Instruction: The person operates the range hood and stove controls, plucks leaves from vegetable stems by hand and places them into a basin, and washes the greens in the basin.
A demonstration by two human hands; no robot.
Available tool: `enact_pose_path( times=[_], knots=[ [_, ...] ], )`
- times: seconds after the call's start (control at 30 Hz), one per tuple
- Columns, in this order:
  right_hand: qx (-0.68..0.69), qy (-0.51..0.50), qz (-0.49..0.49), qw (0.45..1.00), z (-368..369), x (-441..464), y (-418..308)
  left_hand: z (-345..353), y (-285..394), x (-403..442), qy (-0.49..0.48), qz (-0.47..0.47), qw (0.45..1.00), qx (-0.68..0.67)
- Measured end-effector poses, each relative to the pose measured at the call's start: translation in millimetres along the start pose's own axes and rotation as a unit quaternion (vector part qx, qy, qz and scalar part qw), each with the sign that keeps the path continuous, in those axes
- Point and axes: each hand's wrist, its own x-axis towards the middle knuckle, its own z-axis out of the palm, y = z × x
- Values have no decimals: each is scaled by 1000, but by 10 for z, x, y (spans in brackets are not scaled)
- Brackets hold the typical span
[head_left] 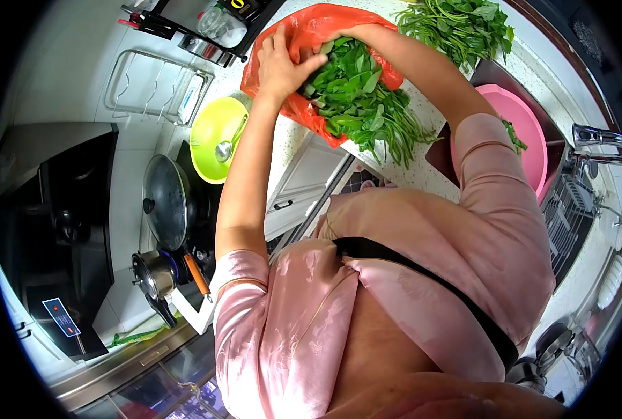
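"White and finely speckled, that's the desk (423,108) in the head view. What surrounds it?"

"A kitchen. Over on the left there's a black range hood (60,188) against pale tiles, then a domed glass lid (166,202) and a shiny metal pot (155,274). On the right, a sink (489,73) with a chrome tap (601,136)."

"And the greens (356,84)?"

"On the desk, in the mouth of a thin, crinkled red plastic bag (311,21). The leaves are broad and glossy, and slim stems (398,136) fan out past the bag's edge."

"What about each grip?"

"The left grip (283,66) lies on the bag's left side, fingers spread wide, thumb near the leaves. The right grip (346,33) is at the bag's far side, its fingers mostly hidden; I can't tell whether they close on anything."

"Other shapes?"

"A round yellow-green bowl (210,133) beside the left forearm, with something metallic in it. A smooth pink basin (534,133) stands in the sink, a bit of leaf showing inside. A second leafy heap (457,31) lies beyond the right forearm. The sleeves (241,272) are satiny pink with gold-toned trim."
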Motion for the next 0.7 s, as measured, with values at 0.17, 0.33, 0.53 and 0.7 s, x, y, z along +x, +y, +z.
enact_pose_path(
  times=[0.17,0.33,0.53,0.7],
  knots=[
    [15,28,1,999,-215,-7,52,139,211,-469,121,150,973,124],
    [1,38,10,999,-157,10,89,695,269,-1026,-110,273,948,118],
    [-92,16,48,994,291,-155,139,1409,94,-695,-116,213,933,265],
    [-182,-44,94,978,723,-626,248,1523,381,-369,-369,63,873,312]
  ],
)
